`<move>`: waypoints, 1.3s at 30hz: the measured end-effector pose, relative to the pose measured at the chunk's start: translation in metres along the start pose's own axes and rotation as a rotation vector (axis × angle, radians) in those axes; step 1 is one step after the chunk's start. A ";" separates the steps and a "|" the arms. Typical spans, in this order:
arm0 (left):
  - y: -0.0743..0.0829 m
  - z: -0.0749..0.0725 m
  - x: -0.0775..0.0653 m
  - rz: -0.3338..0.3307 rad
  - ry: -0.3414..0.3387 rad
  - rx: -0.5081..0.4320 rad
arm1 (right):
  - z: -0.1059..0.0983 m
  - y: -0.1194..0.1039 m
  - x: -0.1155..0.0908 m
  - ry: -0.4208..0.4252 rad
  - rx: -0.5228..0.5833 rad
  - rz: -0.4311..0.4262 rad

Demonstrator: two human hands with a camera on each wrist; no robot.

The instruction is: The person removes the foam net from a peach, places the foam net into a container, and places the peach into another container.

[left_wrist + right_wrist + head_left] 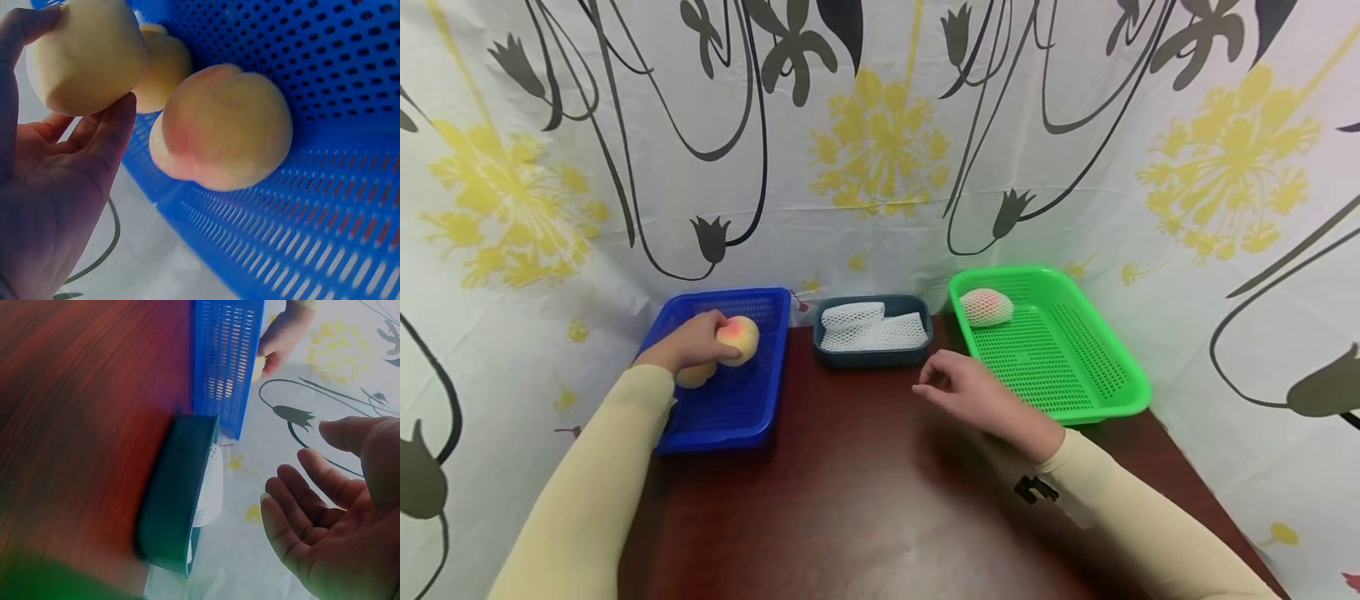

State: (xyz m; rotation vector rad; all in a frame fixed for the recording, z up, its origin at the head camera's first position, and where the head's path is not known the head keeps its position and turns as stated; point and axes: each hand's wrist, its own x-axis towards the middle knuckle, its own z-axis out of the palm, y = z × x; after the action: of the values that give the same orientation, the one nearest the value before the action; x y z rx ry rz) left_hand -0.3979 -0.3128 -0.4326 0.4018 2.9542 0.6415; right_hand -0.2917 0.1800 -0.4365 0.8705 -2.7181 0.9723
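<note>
My left hand point(698, 339) grips a yellow peach point(741, 337) with a pink blush, thumb on one side and fingers on the other. It holds the peach above the blue basket point(760, 404). More peaches lie in that basket; a large blushed peach point(228, 128) and another behind it show in the left wrist view. Over the table, near the green basket's left edge, hovers my right hand point(973, 392) with loosely bent fingers and nothing in it. Closest to it are the green basket point(1045, 367) and the dark teal tray point(872, 359), which holds white foam net sleeves point(874, 332).
In the green basket's far left corner lies a peach in a foam net point(987, 307). The baskets and tray stand along the back of the dark red wooden table point(835, 483). A patterned white curtain point(880, 242) hangs behind and at both sides.
</note>
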 end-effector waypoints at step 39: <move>0.031 0.013 0.002 -0.053 -0.120 0.302 | 0.004 -0.009 -0.003 -0.077 0.029 0.002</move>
State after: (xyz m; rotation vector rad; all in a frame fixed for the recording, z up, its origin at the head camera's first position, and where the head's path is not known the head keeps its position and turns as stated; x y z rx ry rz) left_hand -0.3902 -0.2799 -0.4314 0.3685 2.9363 0.1564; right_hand -0.2835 0.1730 -0.4358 0.9286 -2.7756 1.0019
